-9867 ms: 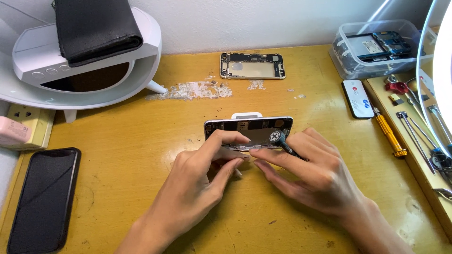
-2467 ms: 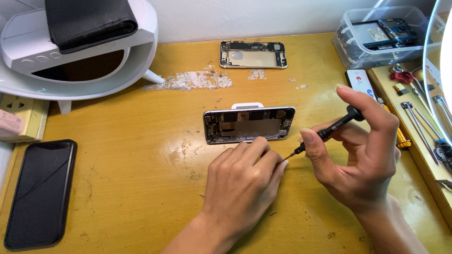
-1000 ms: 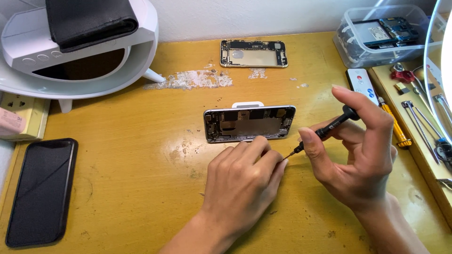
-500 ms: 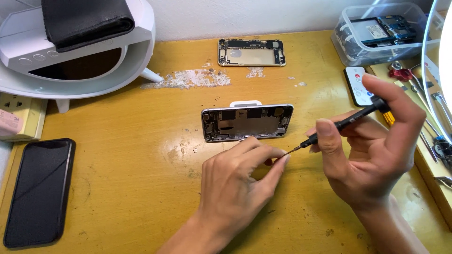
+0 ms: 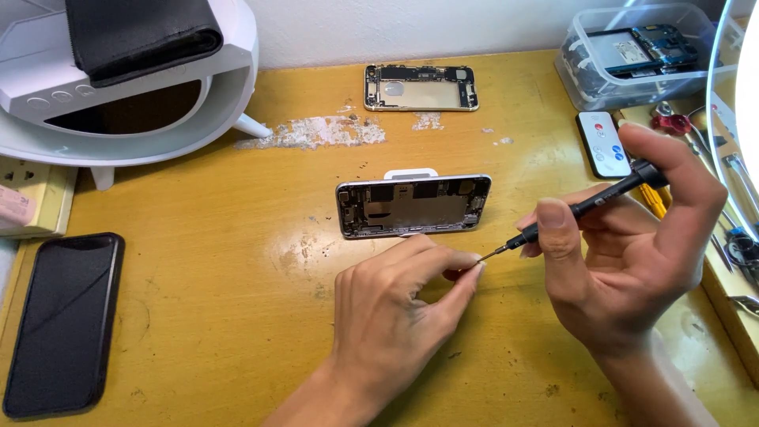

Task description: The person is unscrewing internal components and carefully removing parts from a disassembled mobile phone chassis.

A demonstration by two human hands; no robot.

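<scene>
Far left on the tabletop [image 5: 198,261] I see a black phone [image 5: 63,323] lying flat, screen up, w/ a white round stand [image 5: 118,103] behind it carrying a black folded pouch [image 5: 142,35]. Center: an opened phone housing [image 5: 413,205], propped on its long edge against a small white holder [image 5: 410,173], insides facing me. A second opened housing [image 5: 421,87] lies flat near the back wall, well apart. My left hand [image 5: 387,332] sits just in front of the propped housing, thumb and forefinger pressed together at the tips, prob. pinching something tiny; can't tell what. The screwdriver [image 5: 581,207] tip meets those fingertips. My right hand [image 5: 632,253] pinches the black screwdriver between thumb and fingers, forefinger capping the rear end, tool slanting down to the left. Behind it, a white remote [image 5: 602,144] lies flat. Back right: clear plastic box [image 5: 640,51] w/ circuit boards inside. Far right edge: assorted hand tools [image 5: 731,213] on a tray, partly cut off.
</scene>
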